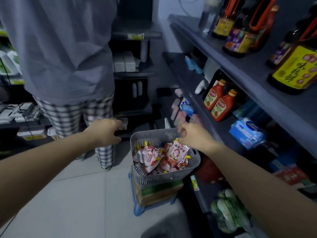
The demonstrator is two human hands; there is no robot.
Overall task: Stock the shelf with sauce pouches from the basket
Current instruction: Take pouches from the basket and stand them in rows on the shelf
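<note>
**One pouch pinched, many in the basket**

The left hand [104, 132] hovers, fingers loosely curled, holding nothing. The grey basket [164, 176], on a carton [154, 193] over the tiled floor [85, 194], is full of sauce pouches [147, 155]. The right hand [192, 136] pinches one pouch [179, 151] by its top edge. It seems soft, light and slippery, so the sealed top is the sure hold. At right, the shelf [223, 127] shows free space beside ketchup bottles [217, 103].

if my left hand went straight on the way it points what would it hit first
Likely the standing person's checked trousers just beyond the left hand; depth is unclear, possibly the dark shelf behind.
</note>
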